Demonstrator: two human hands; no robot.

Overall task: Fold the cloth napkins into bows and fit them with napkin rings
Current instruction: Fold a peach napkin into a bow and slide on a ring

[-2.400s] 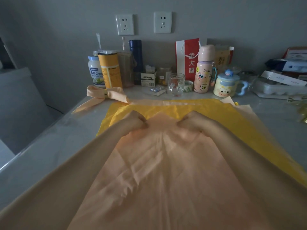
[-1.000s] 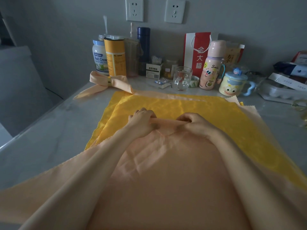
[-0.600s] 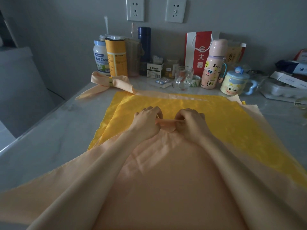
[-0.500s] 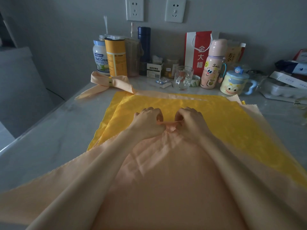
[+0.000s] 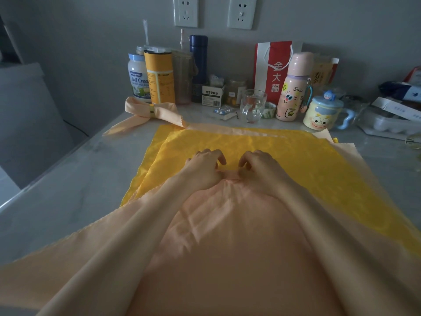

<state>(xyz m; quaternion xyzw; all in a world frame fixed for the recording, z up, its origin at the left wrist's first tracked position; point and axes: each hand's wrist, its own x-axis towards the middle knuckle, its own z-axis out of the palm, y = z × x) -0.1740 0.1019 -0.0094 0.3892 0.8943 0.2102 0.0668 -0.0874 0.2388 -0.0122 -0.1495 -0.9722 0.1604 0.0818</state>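
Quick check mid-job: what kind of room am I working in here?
Most likely a home kitchen or dining counter: a stone-look counter against a wall with sockets, crowded with a milk powder tub, a cartoon mug and what looks like an egg tray.

I see my left hand (image 5: 204, 171) and right hand (image 5: 262, 171) side by side, knuckles up, fingers (image 5: 216, 156) curled, pinching the bunched far edge of a peach napkin (image 5: 227, 236) between them. That napkin runs back under my forearms towards me. It lies over a yellow napkin (image 5: 296, 156) spread flat on the table (image 5: 68, 190). At the far left sits a finished peach bow (image 5: 139, 112) cinched by a ring (image 5: 151, 111). Along the wall stand a yellow can (image 5: 159, 76), a glass (image 5: 252, 106), a red bag (image 5: 271, 67), a pink bottle (image 5: 291, 87) and a mug (image 5: 323, 115).
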